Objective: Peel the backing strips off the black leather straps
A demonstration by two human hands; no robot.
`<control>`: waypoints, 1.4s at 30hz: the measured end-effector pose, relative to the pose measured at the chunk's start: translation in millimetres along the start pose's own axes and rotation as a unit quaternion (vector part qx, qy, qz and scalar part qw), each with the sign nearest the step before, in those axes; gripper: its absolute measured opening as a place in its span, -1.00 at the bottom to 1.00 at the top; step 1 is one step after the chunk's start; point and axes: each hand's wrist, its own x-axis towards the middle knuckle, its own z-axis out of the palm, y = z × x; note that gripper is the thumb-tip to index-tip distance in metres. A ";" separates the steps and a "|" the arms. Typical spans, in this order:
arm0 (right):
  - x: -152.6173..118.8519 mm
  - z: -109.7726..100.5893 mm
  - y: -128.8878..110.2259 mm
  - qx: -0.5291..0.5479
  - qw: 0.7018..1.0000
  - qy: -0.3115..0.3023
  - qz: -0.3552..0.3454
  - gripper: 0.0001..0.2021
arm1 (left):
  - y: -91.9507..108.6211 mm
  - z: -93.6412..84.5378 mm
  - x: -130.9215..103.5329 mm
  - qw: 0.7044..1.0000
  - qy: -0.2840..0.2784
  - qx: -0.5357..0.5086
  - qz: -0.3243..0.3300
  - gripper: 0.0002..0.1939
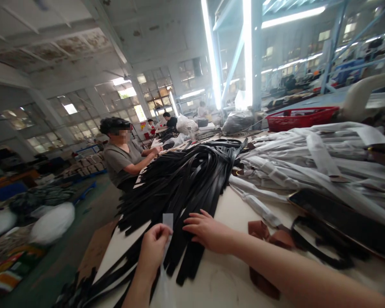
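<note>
Left hand (154,248) pinches a white paper strip (167,222); right hand (208,231) rests spread on black straps (182,184). Risk: strip may tear or slip if pulled.

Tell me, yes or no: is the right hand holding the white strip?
No: the left hand pinches the white strip, while the right hand rests open on the black straps.

Hands (179,244) sorting black straps (186,179), paper strip (167,220)
</note>
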 end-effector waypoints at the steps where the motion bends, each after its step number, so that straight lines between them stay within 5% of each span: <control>1: 0.6 2.0 -1.1 -0.011 1.000 -0.010 -0.001 -0.67 | -0.4 -2.7 -2.4 1.000 -0.004 -0.003 -0.005 -0.75; 5: 6.1 4.4 -6.0 -0.043 0.999 0.012 0.011 -0.85 | 7.2 -7.3 -10.7 0.998 -0.031 -0.033 -0.041 -0.74; 11: 0.0 -8.5 -7.5 -0.025 0.999 0.015 0.016 -0.89 | 12.0 -10.9 -11.2 0.992 0.012 -0.099 -0.075 -0.56; 21: -1.4 -30.9 -16.4 -0.001 0.981 0.192 0.029 -0.72 | 4.7 -11.1 -11.0 0.985 0.007 -0.139 -0.098 -0.53; 42: -1.0 -26.5 -15.5 0.057 0.971 0.216 0.079 -0.72 | 2.5 1.2 -11.8 0.997 -0.036 -0.055 -0.037 -0.64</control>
